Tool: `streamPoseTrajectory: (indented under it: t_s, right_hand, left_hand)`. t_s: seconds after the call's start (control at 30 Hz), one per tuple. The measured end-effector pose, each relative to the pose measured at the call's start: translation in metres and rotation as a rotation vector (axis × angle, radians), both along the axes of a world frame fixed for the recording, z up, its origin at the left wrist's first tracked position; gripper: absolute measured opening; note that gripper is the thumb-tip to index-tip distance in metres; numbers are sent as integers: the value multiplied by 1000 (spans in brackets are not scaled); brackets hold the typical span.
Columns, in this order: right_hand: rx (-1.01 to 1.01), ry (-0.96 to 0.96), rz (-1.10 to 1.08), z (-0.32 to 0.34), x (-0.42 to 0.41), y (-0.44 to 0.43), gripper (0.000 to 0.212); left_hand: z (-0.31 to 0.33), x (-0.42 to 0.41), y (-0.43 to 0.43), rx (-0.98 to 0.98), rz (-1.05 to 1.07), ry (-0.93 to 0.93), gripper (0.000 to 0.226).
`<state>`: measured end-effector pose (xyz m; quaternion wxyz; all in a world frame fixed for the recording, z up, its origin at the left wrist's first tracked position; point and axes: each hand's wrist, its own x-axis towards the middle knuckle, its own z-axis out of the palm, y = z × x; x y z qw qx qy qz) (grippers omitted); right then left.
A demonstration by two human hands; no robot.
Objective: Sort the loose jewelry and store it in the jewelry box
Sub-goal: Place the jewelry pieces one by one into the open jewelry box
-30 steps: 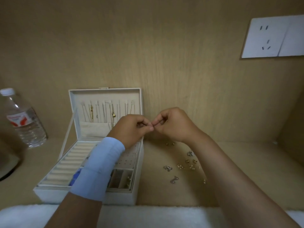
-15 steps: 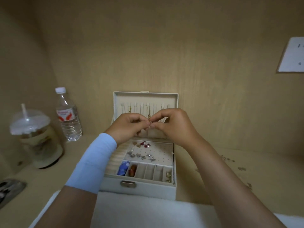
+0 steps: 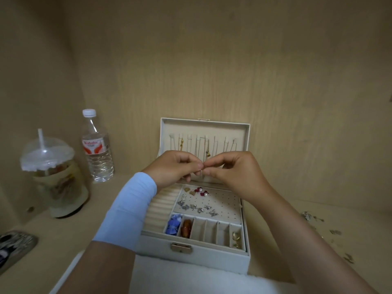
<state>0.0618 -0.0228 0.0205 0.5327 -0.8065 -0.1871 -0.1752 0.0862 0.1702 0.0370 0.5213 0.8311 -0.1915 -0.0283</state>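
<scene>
The white jewelry box (image 3: 212, 259) stands open in front of me, its lid upright with thin chains hanging inside. My left hand (image 3: 176, 168) and my right hand (image 3: 235, 172) meet above the box, fingertips together, both pinching one tiny earring (image 3: 202, 169) that is mostly hidden between them. Silver butterfly studs (image 3: 196, 207) and red pearl studs (image 3: 201, 190) sit on the perforated panel. A blue piece (image 3: 173, 225), a brown bead (image 3: 186, 228) and gold rings (image 3: 235, 236) lie in the front compartments. Loose jewelry (image 3: 318, 221) is scattered on the shelf to the right.
A water bottle (image 3: 96, 149) and a lidded drink cup with a straw (image 3: 53, 179) stand at the left against the wooden wall. A phone (image 3: 12, 247) lies at the far left edge. White cloth (image 3: 191, 281) covers the near edge.
The view has swung left, so the box now sits centred and the loose pieces lie at the right edge. Both hands stay together, pinching the small piece above the box.
</scene>
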Motion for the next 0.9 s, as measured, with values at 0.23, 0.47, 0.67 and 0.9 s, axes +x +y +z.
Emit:
streamPoseTrajectory:
  t_s: [0.23, 0.47, 0.67, 0.9]
  right_hand:
    - [-197, -27, -48, -13, 3, 9, 10]
    - [-682, -36, -90, -15, 4, 31, 9]
    - [-854, -154, -103, -16, 5, 37, 5]
    - [-885, -208, -109, -23, 7, 39, 9]
  left_hand:
    - [-8, 8, 14, 67, 33, 21, 12]
    - [-15, 16, 24, -14, 126, -19, 11]
    - [-13, 17, 22, -24, 102, -26, 13]
    - [-15, 18, 19, -38, 110, -21, 14]
